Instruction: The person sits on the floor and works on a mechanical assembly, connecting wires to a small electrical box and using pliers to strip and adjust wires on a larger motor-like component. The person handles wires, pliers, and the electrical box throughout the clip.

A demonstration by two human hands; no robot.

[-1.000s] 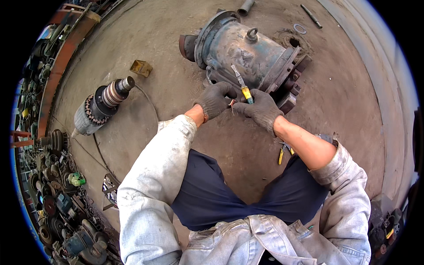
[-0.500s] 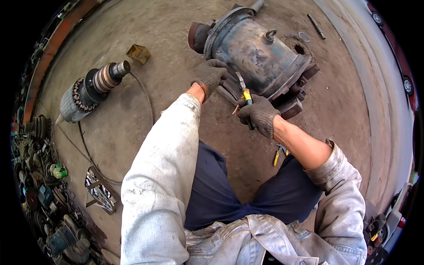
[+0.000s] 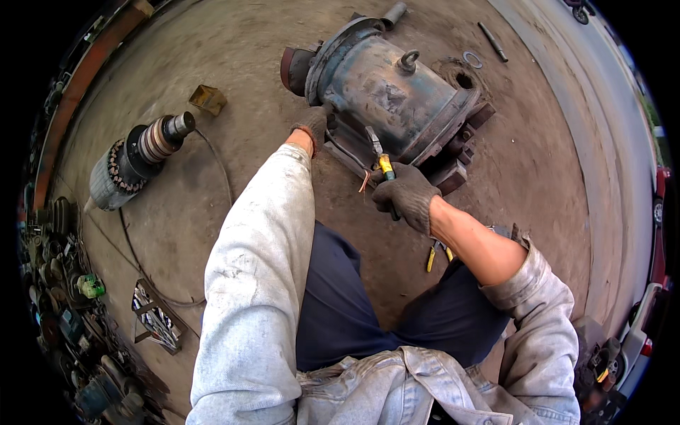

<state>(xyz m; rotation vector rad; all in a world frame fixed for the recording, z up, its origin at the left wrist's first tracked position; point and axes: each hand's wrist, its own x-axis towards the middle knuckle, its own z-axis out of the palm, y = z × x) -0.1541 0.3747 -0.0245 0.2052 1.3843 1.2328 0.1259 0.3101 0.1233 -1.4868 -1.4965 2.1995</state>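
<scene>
A worn blue-grey motor housing with a lifting eye lies on its side in front of me. My gloved left hand is at its near left side, beside the flanged end; the fingers are mostly hidden there. My gloved right hand is closed round combination pliers with yellow and dark green handles, jaws pointing up toward the housing. A dark cable runs along the near side of the housing. Its bare copper strands hang just left of my right hand.
A rotor with slip rings lies at left, near a small rusty box. Farther down is a tool tray. More yellow-handled pliers lie by my right knee. Scrap parts line the left edge; a metal rod lies far right.
My left hand has slipped lower against the side of the housing, and its fingers have gone mostly out of sight. My right hand still holds the pliers. The whole view has shifted slightly.
</scene>
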